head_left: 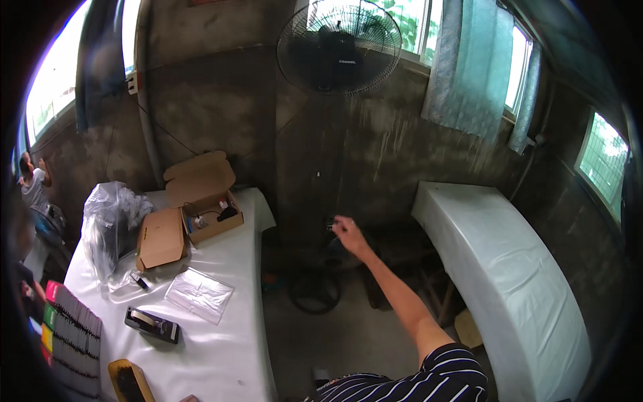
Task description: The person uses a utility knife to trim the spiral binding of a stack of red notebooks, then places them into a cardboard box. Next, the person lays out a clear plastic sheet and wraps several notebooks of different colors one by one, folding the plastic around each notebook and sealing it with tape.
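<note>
My right hand (348, 232) reaches forward at arm's length, the striped sleeve low in view. Its fingertips are at a small control (331, 225) on the thin pole (337, 161) of a black standing fan. The fan's round caged head (339, 44) is high up in front of the wall, and its ring base (314, 292) rests on the floor below my hand. Whether the fingers pinch the control or only touch it is too small to tell. My left hand is out of view.
Left, a white-covered table (231, 342) bears an open cardboard box (203, 201), crumpled plastic bag (110, 224), clear sleeves (199, 293), black tape dispenser (153, 325), brush (130, 382) and rows of dark packets (74, 331). Another white table (509, 261) stands right. A person (31, 184) is far left.
</note>
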Motion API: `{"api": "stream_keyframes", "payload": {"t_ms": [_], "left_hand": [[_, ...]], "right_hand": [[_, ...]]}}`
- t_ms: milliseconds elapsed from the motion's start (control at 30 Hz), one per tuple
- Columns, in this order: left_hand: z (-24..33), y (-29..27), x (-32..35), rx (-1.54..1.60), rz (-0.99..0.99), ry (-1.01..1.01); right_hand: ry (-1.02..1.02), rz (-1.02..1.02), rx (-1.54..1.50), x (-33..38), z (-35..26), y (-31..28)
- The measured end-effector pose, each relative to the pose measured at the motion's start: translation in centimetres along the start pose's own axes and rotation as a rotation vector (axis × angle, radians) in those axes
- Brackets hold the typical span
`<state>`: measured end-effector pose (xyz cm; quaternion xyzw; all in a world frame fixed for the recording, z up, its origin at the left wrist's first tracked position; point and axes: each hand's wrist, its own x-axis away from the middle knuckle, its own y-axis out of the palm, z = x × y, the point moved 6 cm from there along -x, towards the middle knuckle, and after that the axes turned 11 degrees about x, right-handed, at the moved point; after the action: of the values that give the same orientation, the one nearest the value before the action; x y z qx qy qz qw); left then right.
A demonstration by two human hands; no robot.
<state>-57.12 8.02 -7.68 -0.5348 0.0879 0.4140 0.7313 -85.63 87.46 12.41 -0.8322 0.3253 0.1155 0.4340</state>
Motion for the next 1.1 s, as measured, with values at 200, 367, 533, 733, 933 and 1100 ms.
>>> {"api": "stream_keyframes", "payload": {"t_ms": [200, 367, 533, 733, 933, 1100], "left_hand": [[11.4, 7.5, -5.1, 0.011, 0.031, 0.166], [16.7, 10.0, -11.4, 0.187, 0.139, 0.123], [25.2, 9.1, -14.7, 0.164, 0.024, 0.095], [24.0, 10.9, -11.7, 0.138, 0.124, -0.005], [26.5, 12.7, -9.0, 0.244, 0.202, -0.166], [36.1, 12.7, -9.3, 0.135, 0.160, -0.053]], "right_hand": [[0.020, 0.249, -0.279, -16.9, -0.8, -6.3], [0.055, 0.234, -0.532, -27.6, -4.1, -9.2], [-0.042, 0.256, -0.541, -37.1, -5.7, -14.0], [0.151, 0.392, -0.590, -45.6, -6.7, -16.8], [0.249, 0.488, -0.585, -49.9, -4.8, -15.8], [0.066, 0.398, -0.658, -53.9, -0.2, -19.4]]}}
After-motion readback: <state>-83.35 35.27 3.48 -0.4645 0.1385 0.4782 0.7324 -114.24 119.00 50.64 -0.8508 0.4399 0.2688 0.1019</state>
